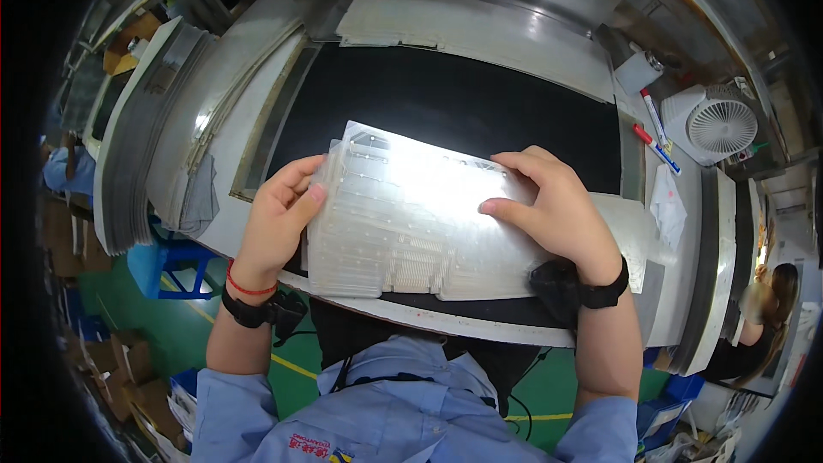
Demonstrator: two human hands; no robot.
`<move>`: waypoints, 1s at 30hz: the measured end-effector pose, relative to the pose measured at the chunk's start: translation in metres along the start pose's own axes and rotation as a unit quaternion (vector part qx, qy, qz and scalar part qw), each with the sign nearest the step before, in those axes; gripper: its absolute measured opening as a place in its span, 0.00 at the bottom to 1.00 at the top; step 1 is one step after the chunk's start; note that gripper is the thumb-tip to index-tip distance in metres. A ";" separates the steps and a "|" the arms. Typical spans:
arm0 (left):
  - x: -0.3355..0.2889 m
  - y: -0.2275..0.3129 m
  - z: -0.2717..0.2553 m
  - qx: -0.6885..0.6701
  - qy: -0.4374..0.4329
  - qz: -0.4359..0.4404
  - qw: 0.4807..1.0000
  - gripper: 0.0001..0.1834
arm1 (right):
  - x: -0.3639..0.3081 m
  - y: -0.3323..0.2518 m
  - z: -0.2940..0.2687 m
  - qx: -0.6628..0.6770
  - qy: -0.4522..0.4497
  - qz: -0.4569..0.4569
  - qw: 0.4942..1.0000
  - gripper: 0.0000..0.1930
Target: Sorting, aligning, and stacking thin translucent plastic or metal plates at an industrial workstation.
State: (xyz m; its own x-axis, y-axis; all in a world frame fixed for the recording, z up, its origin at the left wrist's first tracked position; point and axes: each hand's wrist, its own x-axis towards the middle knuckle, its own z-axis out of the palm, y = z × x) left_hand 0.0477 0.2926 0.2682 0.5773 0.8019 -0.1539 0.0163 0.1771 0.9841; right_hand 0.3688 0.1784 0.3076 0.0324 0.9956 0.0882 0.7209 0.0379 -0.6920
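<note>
A thin stack of clear, ribbed plastic sheets [403, 214] lies over the black mat [446, 103] of the metal workbench. My left hand [279, 214] grips its left edge, thumb on top. My right hand [553, 206] rests on the right end, fingers spread over the top sheet and pressing it down. Both wrists carry black straps, and the left wrist has a red band as well.
A pile of the same sheets [480, 30] lies at the back of the bench. A small white fan [716, 124], two markers [656, 133] and a white cloth [669, 206] sit to the right. Stacked trays [129, 146] stand on the left. Another person [763, 309] sits far right.
</note>
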 end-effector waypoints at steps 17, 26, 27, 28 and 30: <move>-0.008 -0.008 -0.001 0.000 0.006 0.053 0.999 0.23 | -0.005 -0.001 -0.001 0.004 0.049 0.010 0.999 0.19; -0.008 -0.008 -0.003 0.001 0.006 0.053 0.999 0.24 | -0.004 0.001 0.001 0.011 0.044 0.005 0.999 0.21; -0.009 -0.008 -0.002 0.001 0.005 0.052 0.999 0.24 | -0.004 0.002 0.001 0.009 0.045 0.002 0.999 0.21; -0.008 -0.008 -0.003 0.000 0.004 0.050 0.999 0.24 | -0.004 0.002 0.001 0.007 0.046 0.000 0.999 0.22; -0.007 -0.009 -0.005 -0.004 0.003 0.048 0.999 0.24 | -0.004 0.001 0.001 0.002 0.049 0.002 0.999 0.23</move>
State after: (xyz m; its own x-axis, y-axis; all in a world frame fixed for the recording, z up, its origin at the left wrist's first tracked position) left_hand 0.0399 0.2881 0.2602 0.5711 0.8187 -0.0595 -0.0459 0.1042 0.9935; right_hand 0.3689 0.1744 0.3058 0.1030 0.9827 0.1540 0.7175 0.0338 -0.6958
